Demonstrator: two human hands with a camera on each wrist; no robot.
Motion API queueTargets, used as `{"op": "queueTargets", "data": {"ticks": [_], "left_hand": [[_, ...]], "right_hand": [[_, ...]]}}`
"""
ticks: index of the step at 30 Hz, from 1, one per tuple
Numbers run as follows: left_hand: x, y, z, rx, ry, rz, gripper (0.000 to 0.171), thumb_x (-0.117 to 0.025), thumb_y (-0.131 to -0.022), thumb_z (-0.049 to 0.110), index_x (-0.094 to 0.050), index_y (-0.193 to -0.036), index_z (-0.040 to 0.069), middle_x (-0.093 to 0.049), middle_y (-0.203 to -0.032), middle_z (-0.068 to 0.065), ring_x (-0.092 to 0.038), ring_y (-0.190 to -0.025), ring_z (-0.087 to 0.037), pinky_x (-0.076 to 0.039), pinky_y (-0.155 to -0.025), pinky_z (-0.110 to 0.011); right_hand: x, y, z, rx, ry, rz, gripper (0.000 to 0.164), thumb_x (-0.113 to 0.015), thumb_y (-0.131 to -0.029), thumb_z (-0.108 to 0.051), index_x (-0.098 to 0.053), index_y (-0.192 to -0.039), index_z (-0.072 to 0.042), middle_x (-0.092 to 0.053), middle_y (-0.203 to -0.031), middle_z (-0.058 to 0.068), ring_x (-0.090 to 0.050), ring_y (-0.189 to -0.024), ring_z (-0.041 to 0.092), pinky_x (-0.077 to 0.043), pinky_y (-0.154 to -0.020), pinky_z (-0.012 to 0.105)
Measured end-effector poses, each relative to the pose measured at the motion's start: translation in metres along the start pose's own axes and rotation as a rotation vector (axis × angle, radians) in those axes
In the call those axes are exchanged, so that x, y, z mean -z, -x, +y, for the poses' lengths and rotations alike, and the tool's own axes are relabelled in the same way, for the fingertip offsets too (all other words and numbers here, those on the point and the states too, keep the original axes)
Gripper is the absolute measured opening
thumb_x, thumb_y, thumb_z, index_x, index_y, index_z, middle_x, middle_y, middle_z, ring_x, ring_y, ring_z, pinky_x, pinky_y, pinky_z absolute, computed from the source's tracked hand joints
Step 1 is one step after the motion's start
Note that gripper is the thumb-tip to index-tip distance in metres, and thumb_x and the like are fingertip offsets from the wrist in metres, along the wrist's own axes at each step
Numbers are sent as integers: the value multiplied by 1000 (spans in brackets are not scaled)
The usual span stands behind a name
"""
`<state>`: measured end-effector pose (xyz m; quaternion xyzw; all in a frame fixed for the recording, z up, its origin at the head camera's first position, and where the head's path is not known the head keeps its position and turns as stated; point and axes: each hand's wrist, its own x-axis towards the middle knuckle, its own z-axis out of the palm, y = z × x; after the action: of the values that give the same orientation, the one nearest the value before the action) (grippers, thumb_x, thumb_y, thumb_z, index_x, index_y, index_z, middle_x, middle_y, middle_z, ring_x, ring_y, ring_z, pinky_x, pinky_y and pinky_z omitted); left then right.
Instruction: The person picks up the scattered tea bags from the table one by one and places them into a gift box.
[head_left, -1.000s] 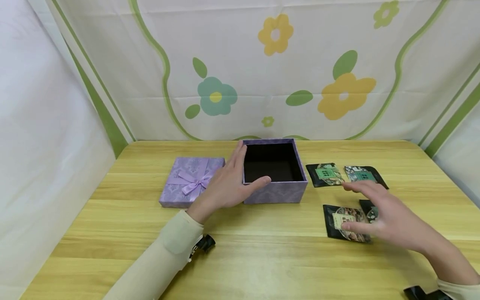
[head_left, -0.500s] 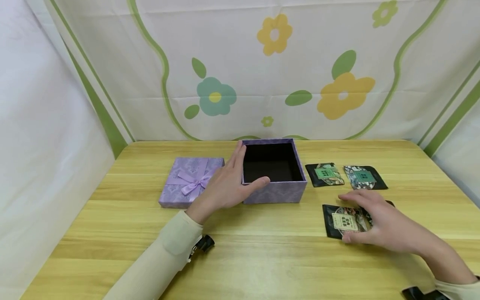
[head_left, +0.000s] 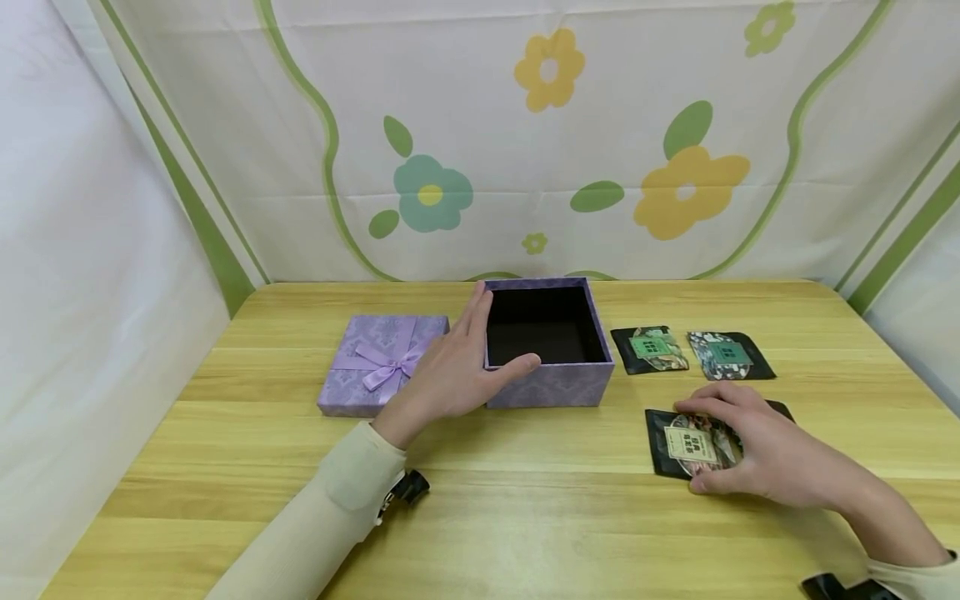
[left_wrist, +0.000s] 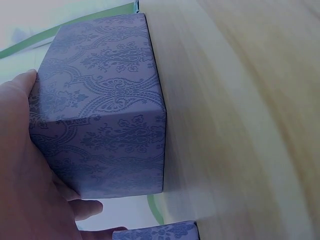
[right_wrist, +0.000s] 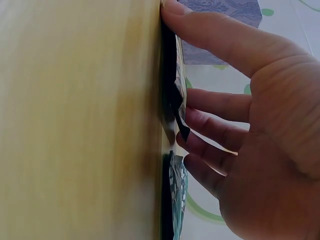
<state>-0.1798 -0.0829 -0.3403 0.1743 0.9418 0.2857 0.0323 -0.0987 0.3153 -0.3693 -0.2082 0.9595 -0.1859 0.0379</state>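
My left hand [head_left: 455, 367] rests against the left side of an uncovered purple patterned gift box [head_left: 551, 387], its thumb over the front rim. The box's inside is dark and bare. Left wrist view: the fingers lie extended along the box wall [left_wrist: 110, 75]. On the right, my right hand [head_left: 772, 450] spans a black tea sachet [head_left: 690, 444] with a cream label, thumb at its near edge and index finger at its far edge. The sachet [right_wrist: 171, 60] lies flat by the tabletop in the right wrist view. Another dark sachet [head_left: 781, 409] is mostly hidden beneath the hand.
Left of the box lies its purple lid [head_left: 360, 342] with a ribbon bow, partly behind the left hand. Two more sachets, a green-labelled one [head_left: 650, 348] and a teal-labelled one [head_left: 729, 354], lie right of the box. A flowered curtain [head_left: 510, 150] hangs behind the wooden table [head_left: 540, 517].
My right hand has come down over the cream-labelled sachet, and its thumb and index finger have drawn in to the sachet's edges. The left hand and the box have stayed put.
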Motion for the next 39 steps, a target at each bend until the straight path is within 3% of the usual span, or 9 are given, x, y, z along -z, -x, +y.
{"op": "queueTargets", "data": {"ticks": [4,10,18,30,33,37,39], "left_hand": [[0,0,1,-1,-1,-1,117,-45,-89,93,7,-172,29,18,-175,22,-58,-141,-44,-30,-122,-71],[0,-1,0,0,-5,-1,117,-45,-88,93,6,-172,29,18,-175,21,-63,-134,-42,-35,-120,-69],[-1,-2,0,-1,-3,-4,118,-45,-88,93,6,-172,29,18,-175,21,-64,-134,-40,-45,-111,-64],[-2,-3,1,-14,2,-12,117,-45,-89,93,8,-172,30,20,-174,23,-69,-124,-38,-46,-110,-67],[-3,-3,1,-17,3,-15,117,-44,-88,93,8,-172,30,21,-173,24,-67,-128,-40,-47,-109,-66],[-2,-2,0,-8,9,-14,118,-43,-87,95,8,-172,30,22,-172,26,-58,-141,-41,-42,-114,-68],[-2,-1,-1,-4,7,-14,118,-43,-87,95,8,-172,31,22,-172,27,-61,-138,-40,-45,-112,-66]], "right_hand": [[0,0,-1,9,12,7,79,-90,-76,-63,-66,-141,-25,-54,-140,0,-47,-131,27,-42,-96,38],[1,-1,-4,15,40,20,75,-90,-77,-63,-67,-139,-27,-57,-137,-2,-51,-128,26,-45,-95,45],[1,-1,-8,12,48,33,70,-89,-78,-62,-67,-136,-29,-59,-133,-4,-53,-127,25,-45,-95,47],[1,0,-10,-4,37,51,72,-90,-78,-59,-66,-137,-24,-59,-135,4,-54,-129,32,-45,-98,56],[3,1,-10,-8,30,52,74,-90,-79,-58,-65,-138,-22,-59,-136,5,-54,-129,34,-45,-99,59],[3,-1,-13,12,50,79,74,-90,-79,-58,-66,-139,-21,-59,-131,0,-58,-123,29,-48,-97,55],[4,-1,-14,20,56,87,75,-90,-80,-57,-65,-140,-20,-59,-128,-1,-60,-120,27,-50,-95,54]]}}
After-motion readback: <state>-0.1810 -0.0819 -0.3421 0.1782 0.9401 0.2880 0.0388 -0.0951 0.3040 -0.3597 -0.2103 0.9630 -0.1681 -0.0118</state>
